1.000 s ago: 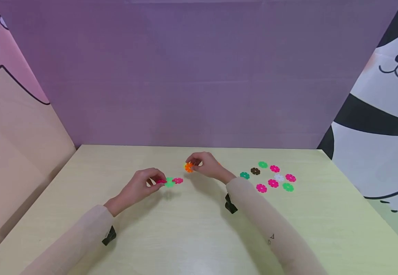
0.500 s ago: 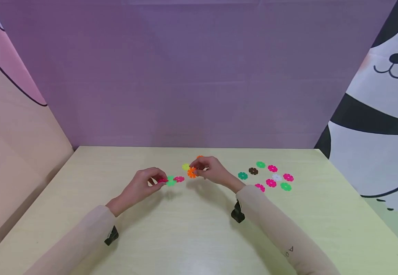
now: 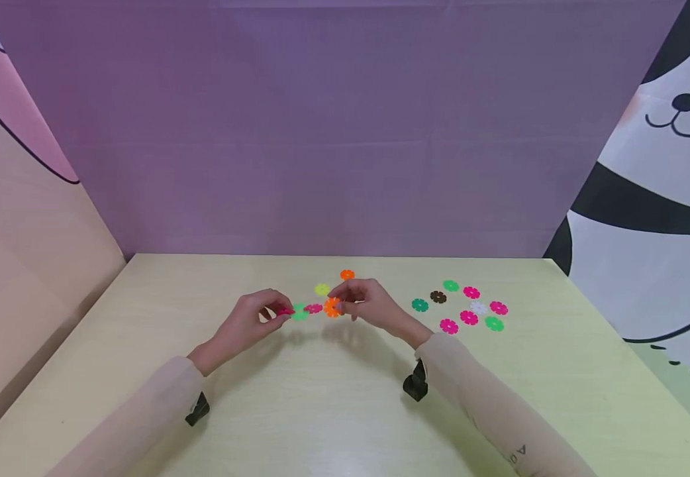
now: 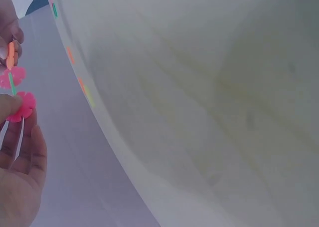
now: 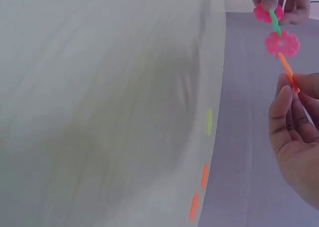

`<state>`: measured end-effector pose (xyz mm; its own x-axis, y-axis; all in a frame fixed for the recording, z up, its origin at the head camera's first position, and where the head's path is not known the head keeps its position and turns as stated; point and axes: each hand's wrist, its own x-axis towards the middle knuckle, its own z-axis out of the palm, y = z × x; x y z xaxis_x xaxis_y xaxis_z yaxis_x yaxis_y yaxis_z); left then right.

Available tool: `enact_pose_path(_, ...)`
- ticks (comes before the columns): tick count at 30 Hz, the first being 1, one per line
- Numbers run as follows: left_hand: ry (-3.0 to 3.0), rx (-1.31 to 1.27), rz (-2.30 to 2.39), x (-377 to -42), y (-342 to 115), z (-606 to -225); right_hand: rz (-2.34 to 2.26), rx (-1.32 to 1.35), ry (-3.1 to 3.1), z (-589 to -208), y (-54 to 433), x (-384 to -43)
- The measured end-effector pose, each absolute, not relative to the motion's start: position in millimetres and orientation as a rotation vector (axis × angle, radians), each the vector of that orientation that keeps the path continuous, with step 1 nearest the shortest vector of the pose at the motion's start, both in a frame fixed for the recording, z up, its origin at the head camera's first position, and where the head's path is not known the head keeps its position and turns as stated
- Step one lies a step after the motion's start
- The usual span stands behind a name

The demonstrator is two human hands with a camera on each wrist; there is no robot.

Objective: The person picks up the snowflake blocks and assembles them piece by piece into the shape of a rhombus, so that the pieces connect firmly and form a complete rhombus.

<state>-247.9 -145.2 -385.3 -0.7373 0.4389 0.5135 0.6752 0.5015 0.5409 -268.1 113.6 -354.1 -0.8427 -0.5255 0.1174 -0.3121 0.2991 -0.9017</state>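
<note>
The left hand (image 3: 240, 328) pinches a pink snowflake disc (image 4: 26, 106), a flat plastic piece with a notched rim. A green disc (image 3: 300, 314) is slotted to it edgewise, and a second pink disc (image 5: 282, 43) extends from the green one's other side. Between thumb and fingers, the right hand (image 3: 377, 309) pinches an orange disc (image 3: 331, 307). In the right wrist view this orange disc (image 5: 284, 62) meets the second pink disc's rim; how deeply it sits in a notch cannot be told. The row is held above the table.
On the table (image 3: 345, 411) behind the hands lie a yellow disc (image 3: 322, 289) and an orange disc (image 3: 347, 274). To the right are scattered a teal disc (image 3: 420, 305), a brown disc (image 3: 438, 297), a white disc (image 3: 479, 308) and several pink and green ones. A purple backdrop (image 3: 333, 132) rises behind.
The right hand has come toward the near side with its orange disc, away from the yellow disc and up to the second pink disc. The left hand has stayed almost still.
</note>
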Motion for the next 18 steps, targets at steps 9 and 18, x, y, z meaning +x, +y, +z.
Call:
enact_pose_path(9,-2.421,-0.948,-1.09,-247,-144,-384,-1.593,-0.758,2.337,-347,112,-259)
enact_pose_path(18,-2.44,-0.935,-1.075,-246,-141,-384,-1.616,-0.746,2.328,-366,115,-274)
